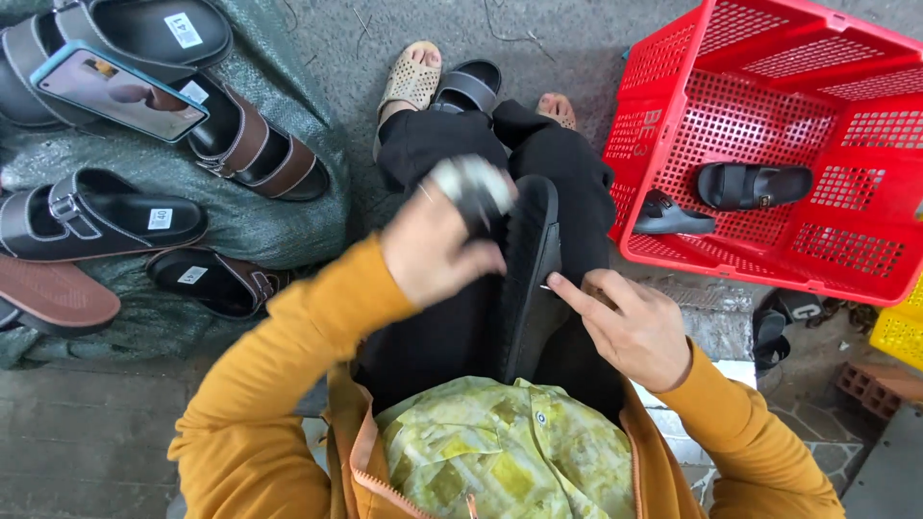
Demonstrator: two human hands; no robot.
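L hand (435, 252) is clenching round a blurred grey-black strap piece (473, 189) at the top of a black moulded rubber sandal (530, 274), which is standing on edge across the lap, prob. so the sole side is facing up for working on. R hand (630, 324) isn't gripping; index finger is pressing the sandal's edge, steadying it. Red perforated plastic crate (865, 226) w/ two black sandals is sitting to the right; more sandals and a phone (119, 90) are lying on green woven sacking (288, 226) to the left.
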